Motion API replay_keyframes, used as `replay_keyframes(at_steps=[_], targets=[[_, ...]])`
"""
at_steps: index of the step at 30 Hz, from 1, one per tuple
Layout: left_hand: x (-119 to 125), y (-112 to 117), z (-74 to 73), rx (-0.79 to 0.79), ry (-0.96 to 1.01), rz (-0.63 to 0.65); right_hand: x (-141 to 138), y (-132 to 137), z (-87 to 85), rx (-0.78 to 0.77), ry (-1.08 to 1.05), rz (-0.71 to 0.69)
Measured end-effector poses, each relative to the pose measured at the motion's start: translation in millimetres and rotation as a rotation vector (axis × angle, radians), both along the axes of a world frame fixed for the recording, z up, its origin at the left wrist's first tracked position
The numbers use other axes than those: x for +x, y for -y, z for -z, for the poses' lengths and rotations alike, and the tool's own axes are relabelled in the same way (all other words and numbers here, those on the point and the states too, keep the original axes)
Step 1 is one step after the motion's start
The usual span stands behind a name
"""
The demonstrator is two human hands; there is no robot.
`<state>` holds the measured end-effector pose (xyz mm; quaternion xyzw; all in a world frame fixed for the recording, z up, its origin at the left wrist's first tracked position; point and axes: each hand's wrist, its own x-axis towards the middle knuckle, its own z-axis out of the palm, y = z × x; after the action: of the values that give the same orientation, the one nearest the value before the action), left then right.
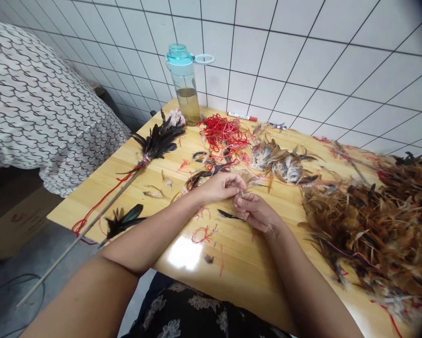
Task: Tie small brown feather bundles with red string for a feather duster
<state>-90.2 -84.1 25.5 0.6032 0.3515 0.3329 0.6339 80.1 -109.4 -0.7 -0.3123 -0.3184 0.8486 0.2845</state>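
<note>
My left hand and my right hand meet over the middle of the wooden table, both closed in a pinch. Between their fingertips are small brown feathers, whose bases are mostly hidden by the fingers. A dark feather shows beside my right hand; whether the hand touches it I cannot tell. Just past my left hand lie black curved loops, partly covered, among red string. Brown and grey feather bunches lie beyond my right hand. Loose red string lies nearer my body.
A large brown feather heap covers the table's right side. At left, a stick with black feathers tied on reaches past the edge. Red string, a water bottle and a marker are near the tiled wall.
</note>
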Motion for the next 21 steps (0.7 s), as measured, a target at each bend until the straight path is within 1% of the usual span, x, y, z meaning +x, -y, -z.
replay_keyframes(at_steps=[4,6,8,11,15,18,21], targets=[[-2.6,-3.0,0.8,0.0,-0.046,0.039,2.5,-1.2,-3.9,-0.022,0.07,-0.045],[-4.2,-4.2,1.0,0.023,-0.081,0.044,2.7,-0.4,-6.5,0.001,0.118,-0.059],[-5.2,-5.2,2.0,0.07,-0.129,0.027,1.6,1.6,-8.6,0.058,0.193,-0.072],[-5.6,-6.5,5.6,0.122,-0.205,0.026,-2.3,6.0,-9.8,0.219,0.373,-0.085],[-5.6,-7.9,10.8,0.171,-0.274,0.043,-9.2,10.8,-6.9,0.512,0.583,-0.122],[-6.4,-8.8,11.9,0.197,-0.303,0.046,-11.0,12.2,-5.0,0.677,0.683,-0.123],[-7.2,-8.9,10.3,0.243,-0.357,0.045,-7.0,11.0,-8.6,0.801,0.731,-0.071]])
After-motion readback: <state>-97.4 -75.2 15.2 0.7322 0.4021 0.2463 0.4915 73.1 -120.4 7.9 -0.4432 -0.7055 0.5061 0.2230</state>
